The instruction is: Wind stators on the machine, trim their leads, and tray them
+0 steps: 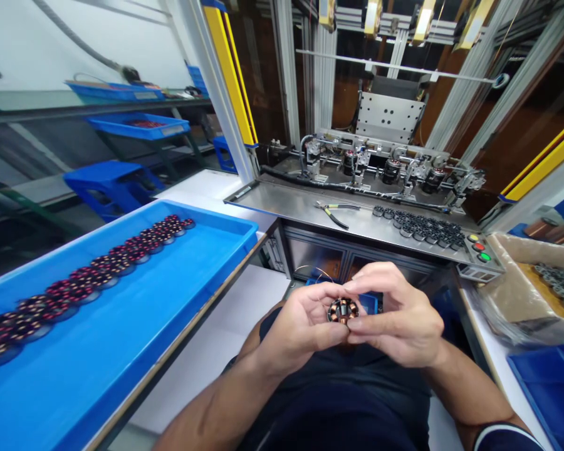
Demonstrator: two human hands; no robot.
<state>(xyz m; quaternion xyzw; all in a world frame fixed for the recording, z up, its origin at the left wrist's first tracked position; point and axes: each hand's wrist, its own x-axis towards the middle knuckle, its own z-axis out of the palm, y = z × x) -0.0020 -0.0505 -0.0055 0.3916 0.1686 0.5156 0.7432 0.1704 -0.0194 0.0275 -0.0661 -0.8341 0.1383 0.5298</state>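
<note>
Between my two hands, in front of my body, is a wound motor stator (343, 311), a round black ring with copper coils. My left hand (305, 319) is closed round its left side, thumb along the near edge. The fingers of my right hand (395, 313) pinch at its right edge. A thin copper wire (326, 274) curves out above my left fingers. Beyond my hands, cutting pliers (333, 213) with dark and yellow-green handles lie on the metal ledge, beside rows of bare black stator cores (423, 228).
A long blue tray (160, 319) at left holds rows of wound stators (94, 272). The winding machine (380, 166) stands ahead between yellow side guards (230, 72). On the right are push buttons (484, 257), a lined carton (502, 294) of grey parts, and a blue bin (545, 388).
</note>
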